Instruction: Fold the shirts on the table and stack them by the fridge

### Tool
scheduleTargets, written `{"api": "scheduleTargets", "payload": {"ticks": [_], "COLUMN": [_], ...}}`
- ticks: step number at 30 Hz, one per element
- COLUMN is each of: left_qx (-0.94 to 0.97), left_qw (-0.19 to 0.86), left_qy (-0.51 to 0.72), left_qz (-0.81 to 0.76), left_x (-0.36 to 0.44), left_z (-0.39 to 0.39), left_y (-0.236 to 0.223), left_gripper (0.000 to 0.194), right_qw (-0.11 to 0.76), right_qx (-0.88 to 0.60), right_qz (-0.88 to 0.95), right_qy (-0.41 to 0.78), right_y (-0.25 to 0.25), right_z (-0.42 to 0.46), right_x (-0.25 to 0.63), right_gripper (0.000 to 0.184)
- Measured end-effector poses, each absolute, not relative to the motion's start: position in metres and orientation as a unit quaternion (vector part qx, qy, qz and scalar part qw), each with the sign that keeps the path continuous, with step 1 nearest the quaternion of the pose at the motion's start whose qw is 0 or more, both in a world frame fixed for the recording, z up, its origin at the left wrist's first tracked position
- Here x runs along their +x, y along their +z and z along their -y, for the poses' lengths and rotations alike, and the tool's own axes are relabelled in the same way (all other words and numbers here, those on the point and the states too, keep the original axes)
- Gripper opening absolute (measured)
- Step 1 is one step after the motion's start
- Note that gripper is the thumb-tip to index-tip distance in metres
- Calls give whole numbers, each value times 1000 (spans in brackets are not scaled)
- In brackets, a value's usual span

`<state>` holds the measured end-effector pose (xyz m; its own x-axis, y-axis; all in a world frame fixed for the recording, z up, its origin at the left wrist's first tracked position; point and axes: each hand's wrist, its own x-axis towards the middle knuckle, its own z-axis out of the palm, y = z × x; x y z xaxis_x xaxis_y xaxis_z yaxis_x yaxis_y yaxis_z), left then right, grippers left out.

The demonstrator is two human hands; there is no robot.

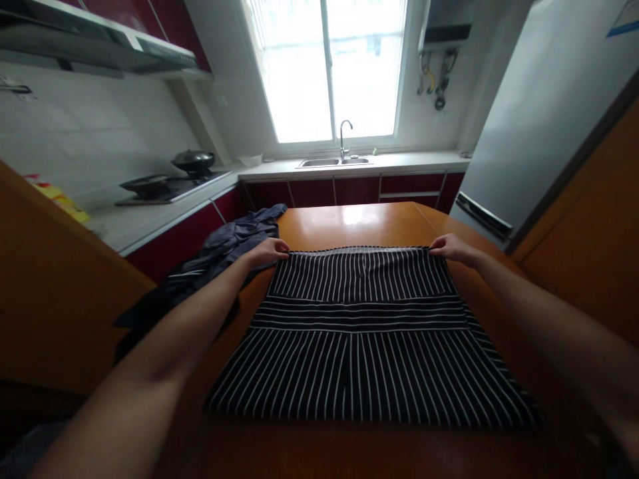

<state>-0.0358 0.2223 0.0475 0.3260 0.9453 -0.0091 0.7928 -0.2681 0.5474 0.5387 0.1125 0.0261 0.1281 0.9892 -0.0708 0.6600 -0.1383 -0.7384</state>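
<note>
A black garment with white stripes [349, 359], which looks like a strapless jumpsuit or dress, lies spread on the wooden table [344, 223]. Its stripes run lengthwise above and below a waistband where they run across. My left hand [269, 251] pinches the far left corner of its top edge. At the far right corner of that edge, my right hand [450, 249] has it between thumb and fingers. The edge is stretched straight between both hands. The near end of the cloth reaches toward the table's front, where the picture is dark.
Dark clothes [224, 243] are heaped on the table's left side, beside my left forearm. A stove [174, 188] with pans stands on the left counter. At the back is a sink [319, 162] under the window. A tall fridge [539, 113] rises on the right.
</note>
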Motion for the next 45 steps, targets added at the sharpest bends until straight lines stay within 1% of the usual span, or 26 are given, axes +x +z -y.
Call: {"api": "scheduleTargets", "payload": {"ticks": [3,6,11,15,18,20,23,27,32,37,41,45], "left_qx": [772,761,759,763,787,813,834,852,861,893,909,922], "left_qw": [237,230,144,102,93,110,140,109,53,25,40,88], "left_qy": [249,323,363,363,336,309,275,234,221,145,117,104], "left_qz": [-534,-514,-520,-526,-509,-481,-456,-455,-456,-425,-397,-363], "left_x": [-44,-50,-63,-82,-95,-102,-108,-111,-107,-101,-94,-92], "left_z": [-202,-179,-130,-69,-14,20,56,70,66,64,60,57], "left_y": [59,75,104,112,99,80,46,18,21,28,29,31], "left_gripper": [59,59,56,48,32,25,25,25,26,23,32,30], "right_qw": [334,376,411,413,383,356,317,285,251,199,176,155], "right_qx": [-661,-627,-596,-577,-567,-554,-528,-514,-499,-470,-460,-465], "right_qz": [618,643,668,687,710,731,768,802,828,860,870,871], "right_qy": [263,228,175,154,165,179,174,102,43,4,14,37], "right_y": [42,62,92,90,69,45,5,-26,-21,-8,-2,0], "right_z": [-98,-79,-27,36,89,119,148,156,150,150,157,160], "right_x": [540,538,540,547,546,542,537,535,536,527,497,472], "right_gripper": [28,32,38,38,36,33,32,35,34,33,37,33]}}
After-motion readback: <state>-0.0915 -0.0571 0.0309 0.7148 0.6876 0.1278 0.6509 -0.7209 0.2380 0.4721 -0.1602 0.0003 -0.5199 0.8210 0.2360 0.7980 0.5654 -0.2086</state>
